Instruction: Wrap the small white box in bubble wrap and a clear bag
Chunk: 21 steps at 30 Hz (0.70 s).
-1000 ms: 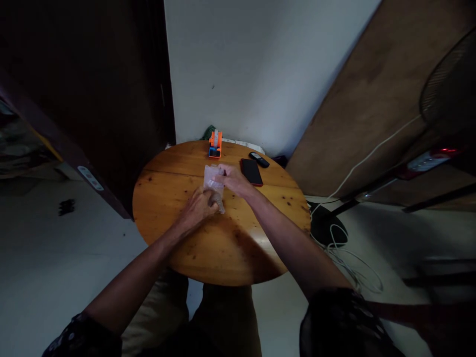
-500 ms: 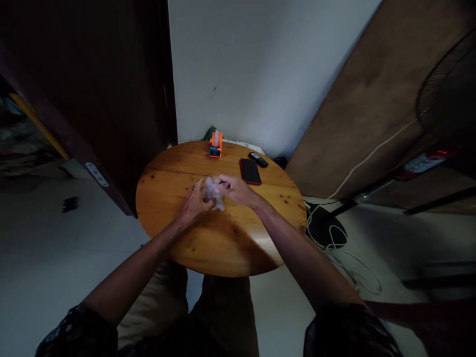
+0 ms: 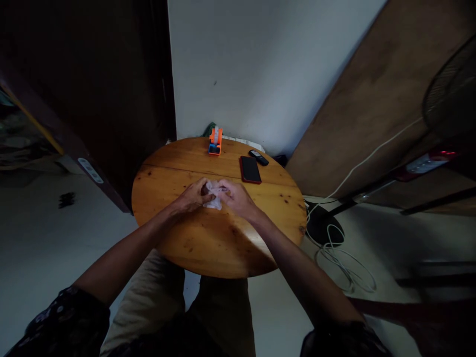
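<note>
A crumpled, translucent whitish plastic piece [image 3: 213, 202] is between my hands over the middle of the round wooden table [image 3: 208, 243]. My left hand [image 3: 193, 195] grips its left side, thumb and fingers closed on it. From the right, my right hand [image 3: 237, 197] pinches its upper right part with fingers and thumb. Whether anything lies inside the plastic cannot be made out.
An orange and blue tape dispenser [image 3: 215, 141] stands at the table's back. Right of it lie a dark phone with a red edge [image 3: 250, 169] and a black remote [image 3: 259, 157]. A fan [image 3: 451, 89] and loose white cable [image 3: 344, 267] are at the right.
My right hand has shifted slightly down and turned around the plastic. The plastic looks more gathered between my hands. The camera view has moved a little.
</note>
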{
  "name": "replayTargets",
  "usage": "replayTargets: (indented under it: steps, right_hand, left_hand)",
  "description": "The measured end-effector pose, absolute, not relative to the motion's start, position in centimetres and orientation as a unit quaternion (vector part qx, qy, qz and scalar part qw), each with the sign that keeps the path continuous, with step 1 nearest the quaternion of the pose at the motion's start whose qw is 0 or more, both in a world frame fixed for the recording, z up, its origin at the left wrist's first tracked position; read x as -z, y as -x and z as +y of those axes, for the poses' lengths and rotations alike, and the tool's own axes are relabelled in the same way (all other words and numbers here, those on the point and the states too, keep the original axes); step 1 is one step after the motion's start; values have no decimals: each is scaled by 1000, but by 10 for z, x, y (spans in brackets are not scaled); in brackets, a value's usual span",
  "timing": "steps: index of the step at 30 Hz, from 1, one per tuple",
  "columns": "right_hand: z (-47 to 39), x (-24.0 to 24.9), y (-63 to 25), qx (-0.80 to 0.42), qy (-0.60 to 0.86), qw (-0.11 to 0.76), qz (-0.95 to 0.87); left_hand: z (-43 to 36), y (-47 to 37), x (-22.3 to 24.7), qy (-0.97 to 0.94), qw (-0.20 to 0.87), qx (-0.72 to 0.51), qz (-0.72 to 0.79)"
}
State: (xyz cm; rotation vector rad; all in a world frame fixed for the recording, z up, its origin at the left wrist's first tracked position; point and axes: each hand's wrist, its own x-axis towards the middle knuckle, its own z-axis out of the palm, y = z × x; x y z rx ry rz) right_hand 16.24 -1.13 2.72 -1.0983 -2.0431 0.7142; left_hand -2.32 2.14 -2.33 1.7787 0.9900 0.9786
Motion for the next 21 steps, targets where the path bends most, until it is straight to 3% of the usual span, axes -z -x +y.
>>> replayTargets:
  steps: [9, 15, 21]
  right_hand:
    - [-38, 7, -166, -202, 377, 382, -819]
    - [-36, 21, -171, -117, 333, 353, -866]
    - [-36, 25, -167, -103, 348, 345, -866]
  left_hand:
    - [4, 40, 21, -778, 355, -383, 349]
    - [-7, 49, 17, -834, 260, -343, 346]
    - [2, 36, 30, -779, 348, -403, 331]
